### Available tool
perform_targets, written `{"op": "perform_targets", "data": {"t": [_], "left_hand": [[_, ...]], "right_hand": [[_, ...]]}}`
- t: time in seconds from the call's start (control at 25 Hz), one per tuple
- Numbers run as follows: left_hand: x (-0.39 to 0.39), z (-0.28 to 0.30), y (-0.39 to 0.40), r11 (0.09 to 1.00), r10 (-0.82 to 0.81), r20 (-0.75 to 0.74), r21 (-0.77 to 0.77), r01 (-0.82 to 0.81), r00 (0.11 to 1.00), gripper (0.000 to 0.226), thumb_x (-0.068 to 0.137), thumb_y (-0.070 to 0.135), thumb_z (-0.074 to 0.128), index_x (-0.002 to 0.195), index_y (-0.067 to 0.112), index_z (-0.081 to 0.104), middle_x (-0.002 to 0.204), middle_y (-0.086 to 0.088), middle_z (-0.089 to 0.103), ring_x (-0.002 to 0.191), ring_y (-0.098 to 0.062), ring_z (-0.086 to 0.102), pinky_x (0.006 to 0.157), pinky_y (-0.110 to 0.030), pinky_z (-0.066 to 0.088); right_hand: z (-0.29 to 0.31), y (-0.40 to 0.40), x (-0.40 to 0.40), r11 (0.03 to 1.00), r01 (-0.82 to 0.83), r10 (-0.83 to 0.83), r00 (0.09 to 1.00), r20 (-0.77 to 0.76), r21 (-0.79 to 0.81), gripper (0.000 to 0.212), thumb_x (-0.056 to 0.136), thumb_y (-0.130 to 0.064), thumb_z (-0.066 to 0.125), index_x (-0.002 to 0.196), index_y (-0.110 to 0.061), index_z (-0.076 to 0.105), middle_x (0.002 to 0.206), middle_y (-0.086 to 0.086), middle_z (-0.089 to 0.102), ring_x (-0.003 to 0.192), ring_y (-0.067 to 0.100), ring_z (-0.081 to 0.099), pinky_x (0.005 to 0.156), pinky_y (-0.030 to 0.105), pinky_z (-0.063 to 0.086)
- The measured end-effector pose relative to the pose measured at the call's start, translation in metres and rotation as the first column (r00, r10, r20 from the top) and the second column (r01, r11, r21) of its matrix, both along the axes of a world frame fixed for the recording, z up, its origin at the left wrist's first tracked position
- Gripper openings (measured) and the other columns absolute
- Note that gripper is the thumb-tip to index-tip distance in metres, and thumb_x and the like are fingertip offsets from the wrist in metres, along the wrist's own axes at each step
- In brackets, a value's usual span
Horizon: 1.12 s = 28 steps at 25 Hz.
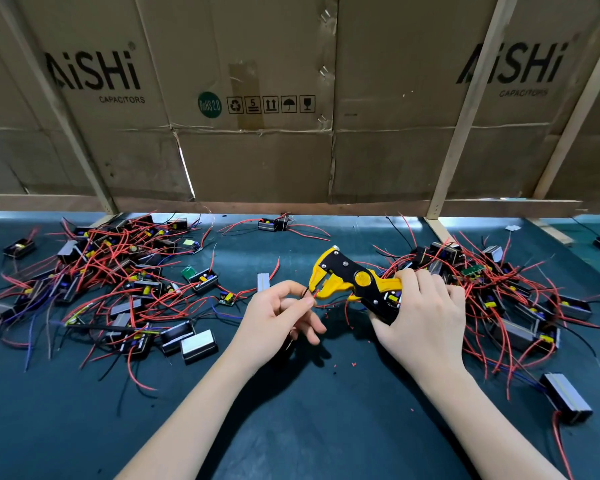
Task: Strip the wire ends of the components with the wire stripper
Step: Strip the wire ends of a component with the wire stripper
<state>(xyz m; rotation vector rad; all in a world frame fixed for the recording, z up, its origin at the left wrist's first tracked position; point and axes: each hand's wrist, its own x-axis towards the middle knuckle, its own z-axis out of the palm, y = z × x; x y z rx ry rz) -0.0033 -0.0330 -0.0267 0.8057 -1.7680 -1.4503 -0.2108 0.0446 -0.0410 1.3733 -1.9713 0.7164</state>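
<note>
My right hand (423, 313) grips the handles of a yellow and black wire stripper (347, 278), its jaws pointing left. My left hand (278, 317) pinches thin red and black wire ends (310, 295) between thumb and forefinger, with the tips right at the stripper's jaws. The component these wires belong to is hidden under my left hand. A pile of small black components with red wires (118, 282) lies on the left of the table. Another such pile (499, 292) lies on the right, behind my right hand.
The table has a dark blue-green mat (309, 427) with small red insulation scraps (353, 364) near my hands. A lone component (565, 398) lies at the front right. A cardboard wall on wooden battens (291, 150) closes off the back.
</note>
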Motion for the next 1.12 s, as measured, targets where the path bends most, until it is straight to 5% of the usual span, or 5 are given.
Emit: {"op": "perform_targets", "data": {"t": [0.36,0.72,1.12], "left_hand": [[0.0033,0.0013,0.0013,1.0,0.018,0.006,0.007,-0.018,1.0,0.013,0.099,0.012,0.053,0.089,0.006,0.058,0.074,-0.012,0.074,0.053,-0.018,0.066,0.049,-0.018,0.04],[0.0048,0.0025,0.002,0.999,0.042,0.001,0.033,-0.042,0.999,0.015,0.099,0.007,0.053,0.084,0.008,0.057,0.072,-0.014,0.074,0.051,-0.018,0.066,0.046,-0.018,0.038],[0.0062,0.0047,0.0011,0.998,0.046,0.038,0.035,-0.047,0.998,0.018,0.097,0.006,0.054,0.079,0.007,0.056,0.069,-0.013,0.073,0.05,-0.019,0.066,0.044,-0.017,0.037]], "right_hand": [[0.0006,0.0,0.0033,0.999,-0.025,0.025,1.0,-0.006,-0.029,0.053,0.073,-0.062,0.052,0.082,-0.01,0.056,0.073,0.004,0.053,0.071,0.032,0.054,0.071,0.04,0.033],[0.0007,-0.0002,0.0064,0.999,-0.042,0.042,0.999,-0.017,-0.016,0.051,0.072,-0.061,0.049,0.078,-0.01,0.053,0.071,0.005,0.053,0.069,0.032,0.053,0.07,0.04,0.034],[0.0066,0.0021,0.0088,0.99,-0.066,0.059,0.997,0.059,0.123,0.048,0.064,-0.048,0.084,0.065,-0.01,0.054,0.059,0.005,0.057,0.055,0.031,0.058,0.063,0.035,0.032]]}}
